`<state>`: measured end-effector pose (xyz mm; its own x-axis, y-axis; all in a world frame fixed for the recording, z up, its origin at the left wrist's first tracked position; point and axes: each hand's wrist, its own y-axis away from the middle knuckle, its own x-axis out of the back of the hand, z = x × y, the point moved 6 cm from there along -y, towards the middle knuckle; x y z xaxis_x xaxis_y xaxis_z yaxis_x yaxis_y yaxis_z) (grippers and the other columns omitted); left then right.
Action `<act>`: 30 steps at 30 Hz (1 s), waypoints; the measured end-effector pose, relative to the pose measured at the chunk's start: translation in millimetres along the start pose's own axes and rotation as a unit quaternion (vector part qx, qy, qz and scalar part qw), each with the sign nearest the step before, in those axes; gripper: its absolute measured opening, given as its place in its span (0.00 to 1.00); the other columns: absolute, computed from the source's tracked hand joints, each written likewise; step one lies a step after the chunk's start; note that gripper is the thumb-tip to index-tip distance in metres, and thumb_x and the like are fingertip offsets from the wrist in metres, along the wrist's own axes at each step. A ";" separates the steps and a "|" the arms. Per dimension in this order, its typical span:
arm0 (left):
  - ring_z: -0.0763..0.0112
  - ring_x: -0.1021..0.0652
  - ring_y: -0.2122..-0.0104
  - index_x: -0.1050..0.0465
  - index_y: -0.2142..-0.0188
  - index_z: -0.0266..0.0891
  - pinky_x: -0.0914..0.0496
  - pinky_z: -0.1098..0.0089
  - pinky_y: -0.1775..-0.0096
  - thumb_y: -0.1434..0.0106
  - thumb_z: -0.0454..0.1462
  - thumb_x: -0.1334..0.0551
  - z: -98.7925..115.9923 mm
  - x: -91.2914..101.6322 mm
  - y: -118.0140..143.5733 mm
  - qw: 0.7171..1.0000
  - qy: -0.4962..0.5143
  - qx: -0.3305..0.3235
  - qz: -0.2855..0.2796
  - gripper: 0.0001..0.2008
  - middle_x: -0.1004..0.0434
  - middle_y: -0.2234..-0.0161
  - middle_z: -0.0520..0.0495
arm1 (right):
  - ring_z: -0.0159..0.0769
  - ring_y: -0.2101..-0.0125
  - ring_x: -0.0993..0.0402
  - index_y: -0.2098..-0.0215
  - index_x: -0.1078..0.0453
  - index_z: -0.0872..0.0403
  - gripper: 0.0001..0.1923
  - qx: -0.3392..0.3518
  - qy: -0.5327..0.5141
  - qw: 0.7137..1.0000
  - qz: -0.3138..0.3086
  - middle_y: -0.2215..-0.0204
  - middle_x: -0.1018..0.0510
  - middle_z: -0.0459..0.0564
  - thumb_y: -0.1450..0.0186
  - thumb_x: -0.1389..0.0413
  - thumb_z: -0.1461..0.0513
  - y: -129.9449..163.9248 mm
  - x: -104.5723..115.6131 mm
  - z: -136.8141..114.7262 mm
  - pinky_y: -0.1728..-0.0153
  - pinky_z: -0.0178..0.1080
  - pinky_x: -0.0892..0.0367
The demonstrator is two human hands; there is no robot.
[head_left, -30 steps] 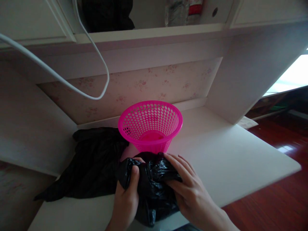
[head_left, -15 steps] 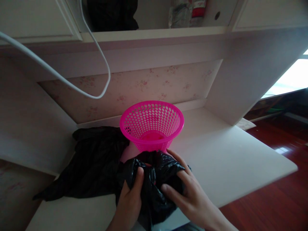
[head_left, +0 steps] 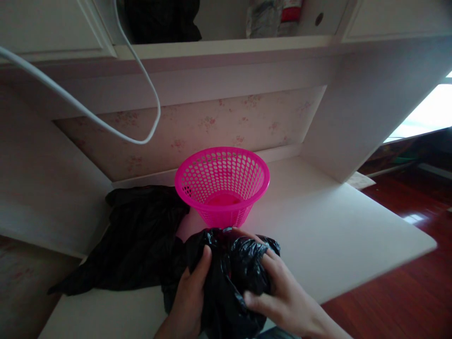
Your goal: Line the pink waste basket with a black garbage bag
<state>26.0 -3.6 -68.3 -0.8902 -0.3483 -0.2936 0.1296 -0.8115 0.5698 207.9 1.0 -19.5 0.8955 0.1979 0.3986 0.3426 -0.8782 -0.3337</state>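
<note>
A crumpled black plastic bag (head_left: 226,287) is gathered between my hands at the near edge of the white desk. My left hand (head_left: 192,289) grips its left side, thumb on top. On the right side, my right hand (head_left: 278,294) is wrapped around the bunched plastic, with some fingers hidden behind it. Small bits of red show through folds in the bag; what they are I cannot make out. Just beyond stands a pink perforated basket (head_left: 222,216), upright, with nothing in it. Another spread of black plastic (head_left: 141,240) lies to the left of the basket.
The white desk top (head_left: 339,235) extends to the right. A white cable (head_left: 157,113) hangs in a loop at upper left. Above is a shelf (head_left: 226,47) holding a dark bag (head_left: 162,19) and clear bottles (head_left: 264,19). Side panels stand left and right.
The bag in my hands has come slightly nearer to me, away from the basket. My right hand's fingers have shifted on the plastic. The basket stays in place.
</note>
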 end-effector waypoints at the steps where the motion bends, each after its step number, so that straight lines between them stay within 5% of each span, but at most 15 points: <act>1: 0.41 0.15 0.54 0.15 0.62 0.36 0.19 0.49 0.52 0.63 0.63 0.22 -1.7 3.7 -2.6 1.000 -0.004 -0.004 0.005 0.38 0.13 0.67 0.40 | 0.54 0.38 0.27 0.50 0.22 0.51 0.18 0.002 0.004 1.000 0.028 0.32 0.32 0.61 0.32 0.37 0.50 2.6 3.2 1.6 0.40 0.56 0.26; 4: 0.42 0.15 0.55 0.16 0.59 0.36 0.21 0.49 0.51 0.59 0.63 0.23 -5.1 11.6 -7.2 0.999 -0.040 -0.019 0.025 0.38 0.13 0.65 0.39 | 0.50 0.44 0.20 0.66 0.22 0.53 0.16 0.019 0.039 0.993 0.110 0.36 0.27 0.62 0.27 0.43 0.52 8.8 12.9 1.1 0.45 0.50 0.22; 6: 0.43 0.16 0.54 0.16 0.58 0.36 0.22 0.50 0.51 0.55 0.64 0.25 -1.6 12.9 -5.4 0.994 -0.084 -0.053 0.055 0.37 0.13 0.63 0.39 | 0.49 0.43 0.21 0.68 0.24 0.53 0.16 0.030 0.050 0.990 0.127 0.35 0.27 0.61 0.26 0.45 0.56 11.5 16.0 -0.9 0.45 0.47 0.22; 15: 0.44 0.18 0.51 0.17 0.59 0.38 0.26 0.55 0.48 0.43 0.62 0.32 22.1 6.9 2.8 0.954 -0.174 -0.188 0.154 0.31 0.15 0.61 0.41 | 0.51 0.37 0.27 0.47 0.21 0.42 0.15 0.017 -0.155 0.972 0.174 0.27 0.38 0.54 0.24 0.47 0.61 28.4 16.1 21.7 0.41 0.51 0.24; 20: 0.43 0.21 0.46 0.18 0.58 0.38 0.32 0.52 0.40 0.38 0.57 0.34 34.1 21.0 -15.4 0.937 -0.187 -0.219 0.196 0.25 0.15 0.58 0.39 | 0.48 0.38 0.26 0.48 0.20 0.40 0.17 0.060 -0.292 0.926 0.233 0.34 0.29 0.49 0.23 0.50 0.61 32.6 29.8 38.1 0.40 0.56 0.24; 23: 0.43 0.21 0.47 0.19 0.60 0.38 0.31 0.52 0.41 0.40 0.55 0.32 38.6 37.1 -28.8 0.925 -0.148 -0.256 0.236 0.23 0.16 0.62 0.40 | 0.45 0.43 0.22 0.48 0.19 0.40 0.17 0.023 -0.332 0.898 0.287 0.40 0.23 0.49 0.24 0.50 0.61 38.7 44.8 58.3 0.45 0.56 0.19; 30: 0.42 0.21 0.48 0.21 0.57 0.38 0.31 0.49 0.43 0.38 0.61 0.35 30.1 67.7 -39.5 0.912 -0.148 -0.250 0.289 0.28 0.17 0.59 0.39 | 0.45 0.50 0.17 0.51 0.18 0.42 0.15 -0.026 -0.317 0.900 0.298 0.47 0.20 0.50 0.25 0.47 0.59 49.3 60.0 82.8 0.48 0.54 0.18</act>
<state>-52.5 19.0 -87.6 -0.6793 -0.7039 0.2074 0.7319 -0.6705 0.1213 302.0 5.5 -82.8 0.9034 -0.1206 -0.4115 -0.2510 -0.9267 -0.2795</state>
